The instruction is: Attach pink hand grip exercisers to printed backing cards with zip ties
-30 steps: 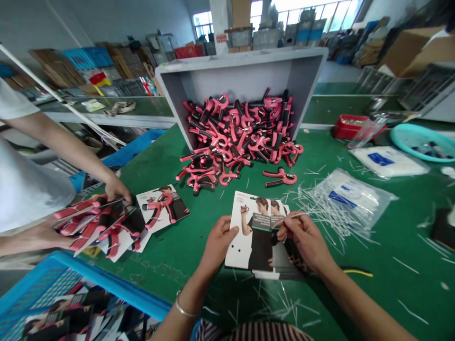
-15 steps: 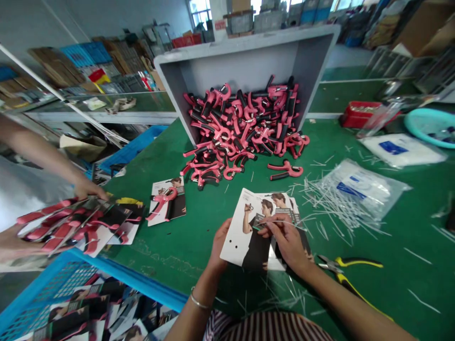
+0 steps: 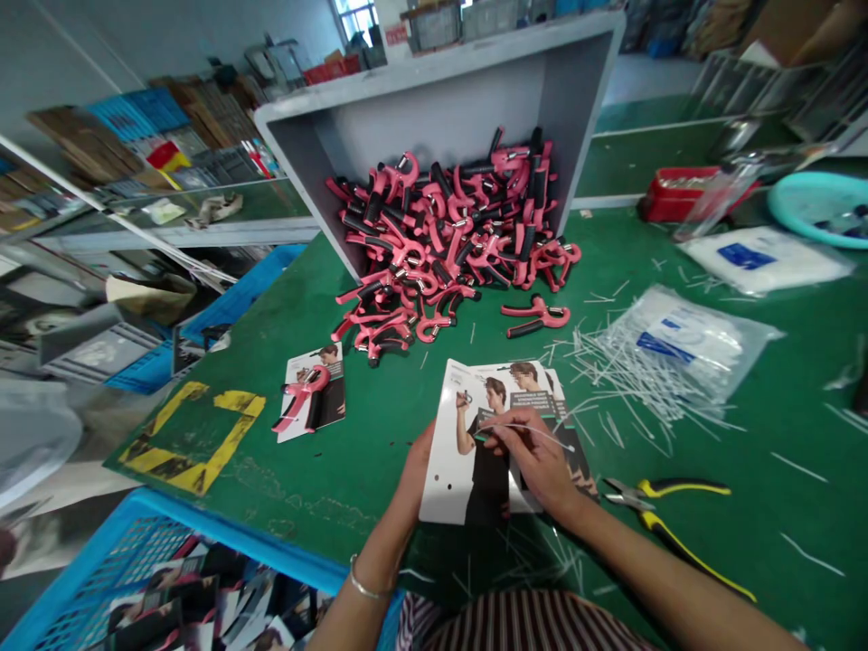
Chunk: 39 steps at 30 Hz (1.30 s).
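Note:
My left hand [image 3: 415, 473] grips the left edge of a printed backing card [image 3: 467, 443] that lies on top of a few more cards on the green table. My right hand [image 3: 535, 459] pinches a thin white cable tie [image 3: 535, 432] over the card's middle. A heap of pink and black hand grippers [image 3: 448, 244] spills from a grey tipped bin [image 3: 440, 117] at the back. One loose hand gripper [image 3: 535, 316] lies in front of the heap. A finished card with a gripper on it [image 3: 312, 398] lies to the left.
Loose cable ties [image 3: 610, 380] and bags of them [image 3: 684, 339] lie to the right. Yellow-handled pliers [image 3: 671, 515] rest by my right forearm. A blue crate [image 3: 169, 579] with packed cards stands at the lower left. A teal basin [image 3: 820, 208] and a red tray [image 3: 678, 194] sit far right.
The other person at the left has gone from view with the stack of carded grippers. My right hand has brought the cable tie lower onto the card. The view has tilted downward.

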Each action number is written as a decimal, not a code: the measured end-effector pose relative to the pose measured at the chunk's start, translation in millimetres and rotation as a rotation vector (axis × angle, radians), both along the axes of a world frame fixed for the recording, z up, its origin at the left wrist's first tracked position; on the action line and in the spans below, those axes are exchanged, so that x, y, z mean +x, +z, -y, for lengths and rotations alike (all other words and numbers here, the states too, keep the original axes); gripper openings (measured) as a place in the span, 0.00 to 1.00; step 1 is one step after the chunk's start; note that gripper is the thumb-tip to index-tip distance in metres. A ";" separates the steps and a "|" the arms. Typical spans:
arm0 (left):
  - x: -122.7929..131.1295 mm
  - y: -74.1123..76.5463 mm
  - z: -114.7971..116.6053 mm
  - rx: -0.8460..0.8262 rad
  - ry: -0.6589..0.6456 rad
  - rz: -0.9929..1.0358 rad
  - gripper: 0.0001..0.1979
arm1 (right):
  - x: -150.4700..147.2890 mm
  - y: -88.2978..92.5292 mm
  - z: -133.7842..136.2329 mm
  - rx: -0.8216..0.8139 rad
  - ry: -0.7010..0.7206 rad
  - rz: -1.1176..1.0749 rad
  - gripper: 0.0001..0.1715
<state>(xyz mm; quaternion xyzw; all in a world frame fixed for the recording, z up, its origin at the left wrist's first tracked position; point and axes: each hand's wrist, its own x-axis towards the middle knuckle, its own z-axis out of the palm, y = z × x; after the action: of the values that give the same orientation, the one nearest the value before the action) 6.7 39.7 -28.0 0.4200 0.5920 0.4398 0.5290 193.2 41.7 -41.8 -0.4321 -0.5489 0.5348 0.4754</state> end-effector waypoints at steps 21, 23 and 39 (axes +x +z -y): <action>-25.5 41.7 37.6 0.342 -0.524 -0.657 0.20 | 6.7 -4.5 -2.4 0.014 0.112 0.150 0.09; -22.1 33.3 35.7 0.333 -0.430 -0.615 0.18 | 5.5 -1.6 -3.2 0.020 0.115 0.130 0.09; -9.0 7.6 20.3 0.415 -0.259 -0.483 0.12 | -0.2 11.9 -11.6 0.285 0.242 0.270 0.14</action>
<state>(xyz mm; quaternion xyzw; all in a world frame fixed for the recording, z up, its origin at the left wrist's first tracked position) -2.3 19.4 -20.4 0.6822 0.5398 0.3680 0.3282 193.0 53.3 -29.8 -0.3592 -0.7254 0.4422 0.3862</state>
